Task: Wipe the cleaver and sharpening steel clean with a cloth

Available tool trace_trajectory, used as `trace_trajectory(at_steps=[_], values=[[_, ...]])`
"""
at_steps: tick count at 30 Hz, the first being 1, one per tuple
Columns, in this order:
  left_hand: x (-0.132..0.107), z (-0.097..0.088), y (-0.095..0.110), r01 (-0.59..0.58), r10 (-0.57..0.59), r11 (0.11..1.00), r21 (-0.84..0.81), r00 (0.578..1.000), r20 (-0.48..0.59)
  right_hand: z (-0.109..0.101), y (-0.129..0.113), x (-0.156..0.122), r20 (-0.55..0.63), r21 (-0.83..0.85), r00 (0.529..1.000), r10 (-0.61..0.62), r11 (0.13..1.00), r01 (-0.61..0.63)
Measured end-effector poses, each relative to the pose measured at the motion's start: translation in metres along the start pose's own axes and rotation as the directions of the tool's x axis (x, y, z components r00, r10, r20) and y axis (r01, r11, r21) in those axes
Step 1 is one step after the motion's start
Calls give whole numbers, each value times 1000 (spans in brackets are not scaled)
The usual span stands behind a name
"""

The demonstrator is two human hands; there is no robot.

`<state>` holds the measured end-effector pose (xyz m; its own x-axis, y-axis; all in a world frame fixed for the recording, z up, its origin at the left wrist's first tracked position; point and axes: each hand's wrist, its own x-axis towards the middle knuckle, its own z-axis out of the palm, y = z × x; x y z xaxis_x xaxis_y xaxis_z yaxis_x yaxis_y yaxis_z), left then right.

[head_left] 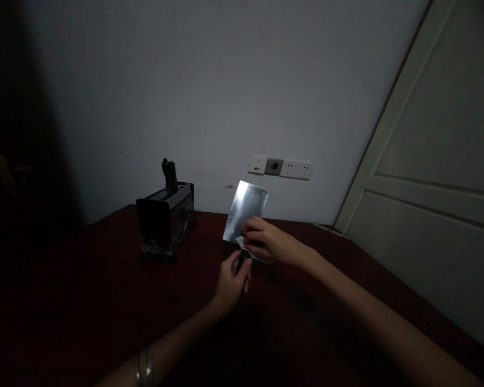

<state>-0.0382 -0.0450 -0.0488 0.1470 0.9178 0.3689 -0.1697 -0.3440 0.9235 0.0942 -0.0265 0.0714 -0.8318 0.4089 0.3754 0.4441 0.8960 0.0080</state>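
A cleaver (245, 207) with a broad shiny blade is held upright, slightly tilted, above the dark red table. My left hand (230, 279) is wrapped round its black handle. Against the lower part of the blade, near the handle, my right hand (264, 240) pinches a white tissue or cloth (241, 242), part of which hangs below the fingers. Left of the hands stands a knife block (165, 220) with dark end panels and metallic sides. Black handles (169, 174) stick up out of its top.
The dark red tabletop (201, 301) runs back to a pale wall (226, 80). Several sockets and a switch plate (280, 167) are set in the wall behind the cleaver. A panelled white door (435, 172) stands on the right. The room is dim, and the far left is very dark.
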Motion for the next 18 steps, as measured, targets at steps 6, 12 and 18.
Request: trace_trajectory(at_steps=[6,12,18], values=[[-2,1,4,15,-15,999,-37,1000,4,-12,1,1,119,21,993,-23,1000,21],[-1,-1,4,25,-25,999,-38,1000,-18,6,-6,8,15,-54,1000,24,998,-23],[-2,1,6,32,-32,998,-53,999,10,-7,-7,5,86,34,996,-25,999,22]])
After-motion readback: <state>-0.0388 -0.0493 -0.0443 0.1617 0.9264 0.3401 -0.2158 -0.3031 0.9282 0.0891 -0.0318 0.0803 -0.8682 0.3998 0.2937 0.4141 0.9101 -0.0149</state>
